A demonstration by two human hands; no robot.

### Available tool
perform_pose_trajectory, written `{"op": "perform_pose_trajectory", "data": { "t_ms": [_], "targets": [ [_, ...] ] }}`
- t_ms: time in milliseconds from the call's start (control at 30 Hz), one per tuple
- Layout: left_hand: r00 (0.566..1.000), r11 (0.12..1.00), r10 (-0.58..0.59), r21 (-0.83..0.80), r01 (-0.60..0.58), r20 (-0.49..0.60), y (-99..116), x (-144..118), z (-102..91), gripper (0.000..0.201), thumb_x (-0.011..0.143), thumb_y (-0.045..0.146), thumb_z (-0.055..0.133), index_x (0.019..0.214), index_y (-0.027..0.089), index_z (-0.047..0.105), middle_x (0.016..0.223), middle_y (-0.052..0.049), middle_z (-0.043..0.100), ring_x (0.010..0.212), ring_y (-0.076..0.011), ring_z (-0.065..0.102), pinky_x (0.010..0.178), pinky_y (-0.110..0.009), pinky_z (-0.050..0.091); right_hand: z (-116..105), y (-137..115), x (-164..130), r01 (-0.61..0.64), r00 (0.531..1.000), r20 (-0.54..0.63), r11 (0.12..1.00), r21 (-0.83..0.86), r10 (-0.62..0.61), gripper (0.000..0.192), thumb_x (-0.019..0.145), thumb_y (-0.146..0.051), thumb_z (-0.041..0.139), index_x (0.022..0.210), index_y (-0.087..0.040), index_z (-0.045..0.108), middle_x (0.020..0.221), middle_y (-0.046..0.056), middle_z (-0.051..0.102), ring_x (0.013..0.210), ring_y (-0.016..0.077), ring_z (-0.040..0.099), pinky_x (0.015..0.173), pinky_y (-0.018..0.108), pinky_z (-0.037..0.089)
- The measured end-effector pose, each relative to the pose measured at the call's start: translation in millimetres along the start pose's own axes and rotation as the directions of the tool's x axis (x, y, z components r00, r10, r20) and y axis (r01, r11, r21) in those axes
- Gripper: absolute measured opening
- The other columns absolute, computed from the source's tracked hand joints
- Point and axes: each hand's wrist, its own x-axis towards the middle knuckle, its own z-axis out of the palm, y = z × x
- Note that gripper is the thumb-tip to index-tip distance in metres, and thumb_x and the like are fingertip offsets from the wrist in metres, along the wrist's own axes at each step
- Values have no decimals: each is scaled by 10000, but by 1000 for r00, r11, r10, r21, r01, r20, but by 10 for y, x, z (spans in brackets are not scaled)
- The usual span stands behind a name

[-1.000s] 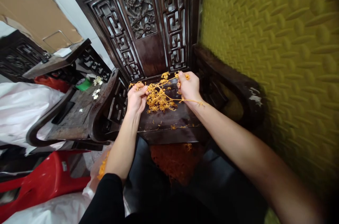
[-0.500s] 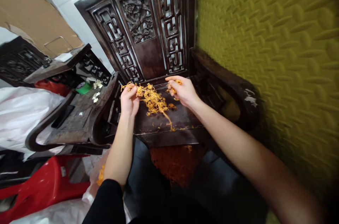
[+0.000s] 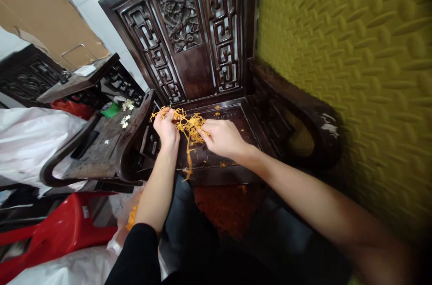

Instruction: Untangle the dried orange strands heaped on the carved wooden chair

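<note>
A tangled orange-yellow branching bunch (image 3: pixel 194 126), like a dried or plastic flower spray, spans the space between my hands over the dark wooden chair seat (image 3: pixel 232 141). My left hand (image 3: pixel 166 128) is closed on its upper left end, with thin strands sticking out past the fingers. My right hand (image 3: pixel 222 135) is closed on the bunch's right side, its thumb and fingers pressed into the strands. One longer orange stem (image 3: pixel 189 159) hangs down toward the seat's front edge. Small orange bits (image 3: pixel 223 164) lie scattered on the seat.
Carved chair back (image 3: pixel 194 69) stands ahead, and a curved armrest (image 3: pixel 303 109) lies right beside a yellow-green textured panel (image 3: pixel 340 42). At left are another wooden chair (image 3: pixel 97 163), a white bag (image 3: pixel 37 145) and a red plastic stool (image 3: pixel 64 226). A reddish heap (image 3: pixel 222 208) lies below the seat.
My right hand has moved left and down onto the bunch from the seat's far side. The long stem has swung left, and the view has shifted slightly.
</note>
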Motion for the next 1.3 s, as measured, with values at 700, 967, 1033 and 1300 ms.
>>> {"op": "perform_pose_trajectory", "data": {
  "t_ms": [700,967,1033,1300],
  "targets": [
    [765,962,-234,32,270,600,329,-187,-71,357,615,285,884,811,195,599,757,4,566,633,-111,559,570,-252,506,-83,381,66,-278,945,102,598,752,312,499,803,-544,736,1128,-169,785,726,51,716,528,128,522,502,268,394],
    [786,966,-214,9,257,579,359,-259,-20,367,592,270,900,792,191,602,753,1,566,557,-67,458,491,-207,426,74,465,139,-269,906,3,570,776,424,342,795,-483,750,701,-178,628,563,-20,564,494,109,494,468,237,352],
    [839,974,-161,-55,221,520,433,-182,-79,351,607,254,884,776,194,583,748,0,542,543,-60,403,457,-196,366,-6,686,183,-310,717,-36,365,878,696,322,807,-434,733,694,-202,541,488,-63,450,404,88,418,388,214,270],
    [886,948,-114,-218,232,450,478,4,-299,121,800,213,690,779,203,571,743,-24,456,585,-98,377,495,-224,375,-228,836,201,-259,699,18,229,938,715,86,729,-193,661,754,-163,584,760,71,708,417,84,530,300,189,205]
  ]
}}
